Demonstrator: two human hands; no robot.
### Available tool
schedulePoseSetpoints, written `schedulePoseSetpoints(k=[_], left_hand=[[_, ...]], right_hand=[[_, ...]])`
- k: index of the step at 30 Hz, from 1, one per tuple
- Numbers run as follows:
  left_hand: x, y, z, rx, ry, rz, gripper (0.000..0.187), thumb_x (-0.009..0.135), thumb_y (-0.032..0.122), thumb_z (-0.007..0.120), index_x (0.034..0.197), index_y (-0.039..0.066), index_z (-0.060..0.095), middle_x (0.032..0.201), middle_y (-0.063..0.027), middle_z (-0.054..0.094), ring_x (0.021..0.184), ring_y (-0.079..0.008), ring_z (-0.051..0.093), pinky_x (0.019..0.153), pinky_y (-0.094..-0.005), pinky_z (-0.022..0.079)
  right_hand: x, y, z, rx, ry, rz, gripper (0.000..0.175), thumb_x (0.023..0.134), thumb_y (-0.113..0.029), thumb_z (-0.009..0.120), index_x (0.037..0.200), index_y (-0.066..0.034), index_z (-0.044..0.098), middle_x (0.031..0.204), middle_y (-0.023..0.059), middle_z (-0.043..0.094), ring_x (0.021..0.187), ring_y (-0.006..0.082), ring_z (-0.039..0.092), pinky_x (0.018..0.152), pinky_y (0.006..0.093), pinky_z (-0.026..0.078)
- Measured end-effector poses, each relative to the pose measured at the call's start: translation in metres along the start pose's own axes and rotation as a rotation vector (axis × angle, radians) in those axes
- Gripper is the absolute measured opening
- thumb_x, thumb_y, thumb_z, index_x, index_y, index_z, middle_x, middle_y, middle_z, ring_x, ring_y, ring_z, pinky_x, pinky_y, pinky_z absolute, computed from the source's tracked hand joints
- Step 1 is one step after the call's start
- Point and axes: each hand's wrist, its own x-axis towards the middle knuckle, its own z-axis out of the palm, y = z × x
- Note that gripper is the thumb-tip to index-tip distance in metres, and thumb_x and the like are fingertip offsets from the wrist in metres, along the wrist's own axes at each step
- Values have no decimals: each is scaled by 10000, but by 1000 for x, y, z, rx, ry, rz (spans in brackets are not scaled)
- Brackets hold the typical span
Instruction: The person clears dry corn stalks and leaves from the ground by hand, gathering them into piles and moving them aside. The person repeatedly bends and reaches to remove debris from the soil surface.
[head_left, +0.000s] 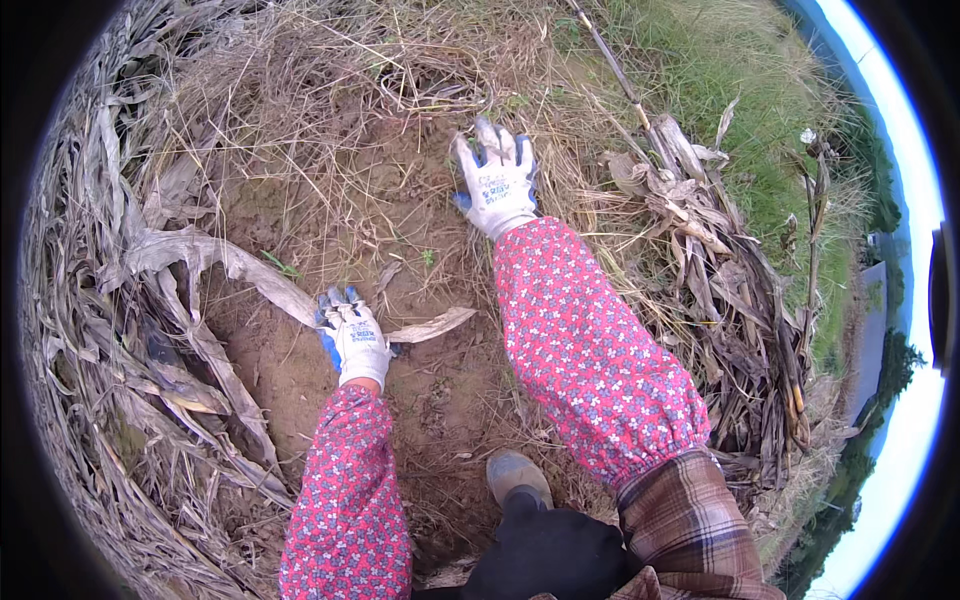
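My left hand (355, 334), in a white knit glove with blue coating, is closed around a long dry leaf (259, 279). One end of the leaf sticks out to the right past my thumb; the other runs left into the dry stalks. My right hand (497, 177), gloved the same way, reaches farther forward with its fingers spread and nothing seen in them. It is over bare soil (330, 202) where straw-like dry grass (581, 191) begins; whether it touches the ground I cannot tell. Printed writing marks the backs of both gloves.
Dry stalks and leaves (97, 315) pile up along the left. A bundle of dry stalks (731, 300) lies at the right, with a long thin stalk (611, 64) beyond it. Green grass (701, 82) grows at the upper right. My shoe (517, 476) stands on the soil below.
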Motion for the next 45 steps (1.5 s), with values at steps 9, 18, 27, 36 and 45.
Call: schedulePoseSetpoints(k=[9, 18, 27, 36, 45], left_hand=[[6, -7, 21, 3, 153, 41, 647, 850, 281, 459, 1410, 45, 241, 1469, -235, 156, 1356, -417, 132, 1080, -558, 99], [7, -7, 23, -66, 59, 10, 556, 905, 240, 363, 1417, 68, 231, 1489, -179, 149, 1375, -355, 129, 1087, -532, 99], [-10, -36, 8, -179, 66, 204, 1144, 588, 365, 771, 1450, 100, 66, 1494, -193, 63, 1382, -357, 69, 1120, -453, 89], [-30, -54, 23, -80, -7, 268, 1123, 599, 401, 775, 1444, 86, 105, 1506, -130, 86, 1390, -309, 74, 1131, -407, 56], [-39, -40, 23, -79, 9, 256, 1096, 608, 390, 774, 1428, 39, 136, 1474, -190, 164, 1361, -364, 158, 1118, -449, 115]], right_hand=[[26, 114, 41, 240, -661, 878, 964, 652, -460, 722, 1347, -19, 220, 1269, 221, 375, 1161, 353, 411, 970, 415, 315], [-27, 88, 82, 808, -231, 896, 376, 799, -335, 627, 943, 11, 601, 858, 165, 628, 725, 262, 599, 667, 357, 475], [-354, 1, -26, 562, -955, 595, 394, 787, -322, 583, 1015, 0, 574, 974, 228, 614, 952, 368, 579, 814, 417, 459], [-425, 232, -266, -97, -290, 730, 454, 751, -198, 608, 1156, -17, 510, 943, 225, 619, 900, 367, 592, 791, 406, 469], [-358, 332, -255, -705, -133, 903, 653, 775, -230, 607, 1333, -26, 336, 987, 190, 625, 849, 322, 628, 770, 420, 488]])
